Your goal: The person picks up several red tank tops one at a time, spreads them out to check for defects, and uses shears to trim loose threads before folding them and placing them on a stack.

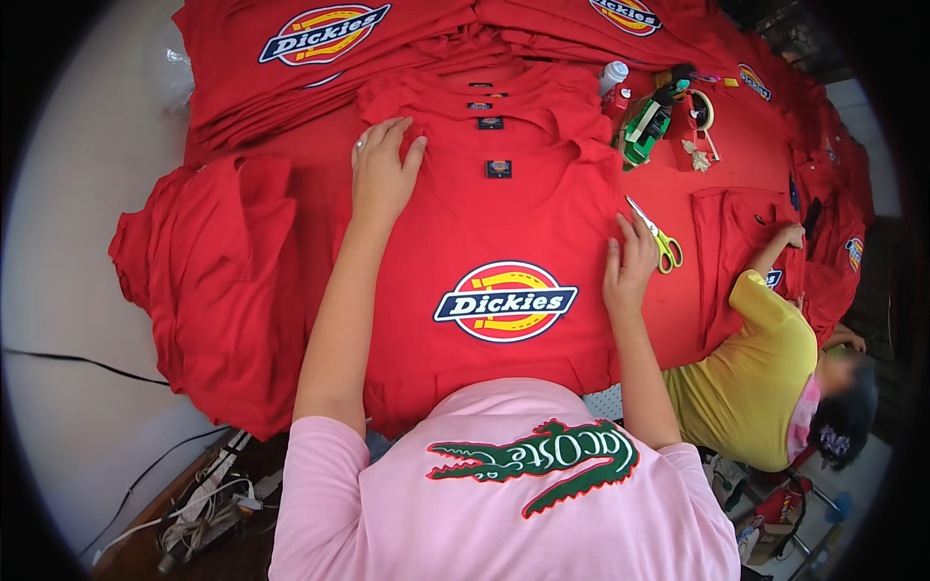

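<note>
Red shirt (426,228) lies spread at the near centre of the table (668,320), neckline toward the far side, badge facing up. Left hand (386,163): unclenched, thumb apart, laid on the shirt's far left shoulder. Right hand (632,266): unclenched, fingers extended along its right edge, just beside the scissors (663,238). Further shirts are stacked at far left (228,63); a heap (213,290) lies left. A co-worker (760,339) in yellow is at right.
</note>
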`<action>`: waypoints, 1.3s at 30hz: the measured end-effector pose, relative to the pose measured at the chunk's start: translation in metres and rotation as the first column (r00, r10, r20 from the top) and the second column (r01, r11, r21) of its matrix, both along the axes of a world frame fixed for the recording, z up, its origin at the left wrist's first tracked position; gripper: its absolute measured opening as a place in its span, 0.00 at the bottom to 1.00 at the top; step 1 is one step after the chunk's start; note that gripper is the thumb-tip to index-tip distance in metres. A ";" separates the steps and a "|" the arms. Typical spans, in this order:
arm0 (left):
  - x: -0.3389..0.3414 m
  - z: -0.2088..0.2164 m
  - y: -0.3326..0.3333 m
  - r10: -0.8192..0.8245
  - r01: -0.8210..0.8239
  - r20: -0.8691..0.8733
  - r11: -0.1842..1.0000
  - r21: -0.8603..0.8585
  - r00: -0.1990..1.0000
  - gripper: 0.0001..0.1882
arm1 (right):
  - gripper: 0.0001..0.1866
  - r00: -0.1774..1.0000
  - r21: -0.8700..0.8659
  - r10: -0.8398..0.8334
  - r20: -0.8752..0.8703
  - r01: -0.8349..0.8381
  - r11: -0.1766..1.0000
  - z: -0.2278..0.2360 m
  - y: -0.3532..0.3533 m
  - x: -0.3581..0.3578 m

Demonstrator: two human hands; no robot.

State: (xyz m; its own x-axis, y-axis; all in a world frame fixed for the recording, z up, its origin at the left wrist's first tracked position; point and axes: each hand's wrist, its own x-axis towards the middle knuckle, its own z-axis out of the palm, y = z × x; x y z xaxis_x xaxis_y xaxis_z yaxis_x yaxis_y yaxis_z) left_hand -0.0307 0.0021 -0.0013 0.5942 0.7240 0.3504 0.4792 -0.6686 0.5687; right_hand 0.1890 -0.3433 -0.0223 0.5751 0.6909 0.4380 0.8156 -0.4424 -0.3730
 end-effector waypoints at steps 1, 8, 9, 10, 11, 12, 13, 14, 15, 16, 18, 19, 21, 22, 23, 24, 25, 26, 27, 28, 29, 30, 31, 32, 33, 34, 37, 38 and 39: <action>0.006 -0.003 0.010 0.004 -0.005 -0.096 1.000 -0.008 0.995 0.19 | 0.20 0.999 0.014 0.044 -0.015 -0.043 0.999 0.008 0.018 -0.007; 0.014 -0.013 0.042 -0.023 -0.011 -0.051 0.817 -0.577 0.998 0.16 | 0.14 0.938 0.113 0.320 -0.131 -0.306 0.945 0.029 0.163 -0.042; 0.010 -0.017 0.043 -0.027 0.041 0.031 0.767 -0.640 0.999 0.15 | 0.13 0.932 0.118 0.329 -0.155 -0.313 0.942 0.026 0.181 -0.047; 0.009 -0.019 0.046 -0.025 0.100 0.118 0.717 -0.690 0.993 0.15 | 0.12 0.926 0.126 0.337 -0.172 -0.318 0.940 0.023 0.199 -0.050; 0.008 -0.022 0.048 -0.015 0.164 0.205 0.662 -0.731 0.979 0.15 | 0.12 0.920 0.135 0.344 -0.190 -0.323 0.937 0.018 0.212 -0.053; 0.008 -0.021 0.049 -0.031 0.165 0.191 0.653 -0.739 0.981 0.13 | 0.11 0.913 0.117 0.357 -0.197 -0.339 0.933 0.012 0.221 -0.053; 0.007 -0.019 0.050 -0.048 0.166 0.177 0.643 -0.747 0.983 0.11 | 0.11 0.907 0.099 0.368 -0.205 -0.355 0.930 0.007 0.228 -0.054; 0.007 -0.019 0.050 -0.067 0.169 0.164 0.633 -0.756 0.984 0.09 | 0.11 0.901 0.082 0.378 -0.212 -0.369 0.926 0.002 0.233 -0.054; 0.006 -0.022 0.051 -0.057 0.163 0.164 0.635 -0.755 0.985 0.09 | 0.10 0.895 0.085 0.385 -0.226 -0.376 0.923 -0.002 0.237 -0.053; 0.005 -0.025 0.052 -0.049 0.158 0.165 0.637 -0.755 0.985 0.09 | 0.10 0.890 0.091 0.390 -0.237 -0.380 0.921 -0.006 0.239 -0.053; 0.004 -0.031 0.053 -0.025 0.152 0.180 0.653 -0.742 0.983 0.11 | 0.09 0.881 0.103 0.397 -0.258 -0.384 0.918 -0.012 0.240 -0.051; 0.004 -0.035 0.054 -0.008 0.150 0.194 0.667 -0.730 0.981 0.12 | 0.08 0.878 0.108 0.399 -0.264 -0.384 0.917 -0.014 0.241 -0.051; 0.005 -0.042 0.054 0.018 0.144 0.216 0.695 -0.705 0.976 0.14 | 0.07 0.873 0.123 0.403 -0.276 -0.383 0.915 -0.016 0.241 -0.050; 0.005 -0.046 0.054 0.027 0.140 0.225 0.709 -0.692 0.974 0.14 | 0.07 0.871 0.126 0.411 -0.270 -0.391 0.912 -0.016 0.240 -0.050; 0.005 -0.049 0.053 0.036 0.136 0.233 0.722 -0.678 0.972 0.14 | 0.07 0.869 0.129 0.419 -0.265 -0.398 0.908 -0.015 0.240 -0.050; 0.006 -0.048 0.054 0.040 0.148 0.242 0.693 -0.706 0.969 0.14 | 0.06 0.867 0.134 0.425 -0.259 -0.403 0.905 -0.014 0.240 -0.050; 0.006 -0.047 0.056 0.044 0.159 0.250 0.663 -0.732 0.967 0.14 | 0.06 0.869 0.138 0.424 -0.256 -0.401 0.906 -0.014 0.240 -0.050; 0.006 -0.045 0.056 0.047 0.171 0.258 0.631 -0.757 0.965 0.14 | 0.06 0.871 0.143 0.422 -0.252 -0.398 0.906 -0.014 0.240 -0.050; 0.007 -0.044 0.056 0.053 0.171 0.265 0.639 -0.750 0.963 0.14 | 0.06 0.873 0.147 0.421 -0.246 -0.395 0.907 -0.013 0.239 -0.050; 0.008 -0.042 0.055 0.057 0.172 0.272 0.647 -0.743 0.961 0.14 | 0.05 0.887 0.117 0.413 -0.207 -0.396 0.911 -0.012 0.238 -0.048; 0.009 -0.039 0.053 0.060 0.174 0.280 0.654 -0.736 0.958 0.14 | 0.05 0.899 0.088 0.404 -0.167 -0.395 0.915 -0.011 0.235 -0.046; 0.010 -0.037 0.052 0.056 0.158 0.260 0.663 -0.732 0.964 0.13 | 0.05 0.910 0.056 0.397 -0.121 -0.393 0.918 -0.009 0.232 -0.043; 0.008 -0.035 0.052 0.052 0.144 0.240 0.672 -0.727 0.969 0.13 | 0.06 0.922 0.112 0.351 -0.164 -0.336 0.935 -0.006 0.225 -0.038; 0.006 -0.032 0.050 0.048 0.130 0.220 0.681 -0.721 0.974 0.12 | 0.07 0.929 0.165 0.306 -0.208 -0.275 0.947 -0.002 0.213 -0.032; 0.005 -0.032 0.046 0.051 0.145 0.269 0.738 -0.659 0.962 0.13 | 0.08 0.930 0.216 0.267 -0.251 -0.215 0.952 0.004 0.200 -0.026; 0.002 -0.032 0.041 0.053 0.154 0.317 0.792 -0.591 0.947 0.14 | 0.15 0.937 0.245 0.243 -0.252 -0.181 0.952 0.010 0.183 -0.020; -0.008 -0.016 0.012 0.062 0.013 0.271 0.963 -0.268 0.961 0.21 | 0.20 0.949 0.189 0.175 -0.261 -0.127 0.974 0.026 0.114 -0.019; -0.014 -0.007 -0.002 0.079 -0.051 0.231 0.991 -0.126 0.970 0.24 | 0.21 0.958 0.135 0.148 -0.245 -0.118 0.984 0.027 0.085 -0.024; -0.025 -0.003 -0.019 0.068 -0.051 0.210 0.995 -0.089 0.975 0.27 | 0.22 0.953 0.061 0.173 -0.248 -0.163 0.985 0.027 0.056 -0.030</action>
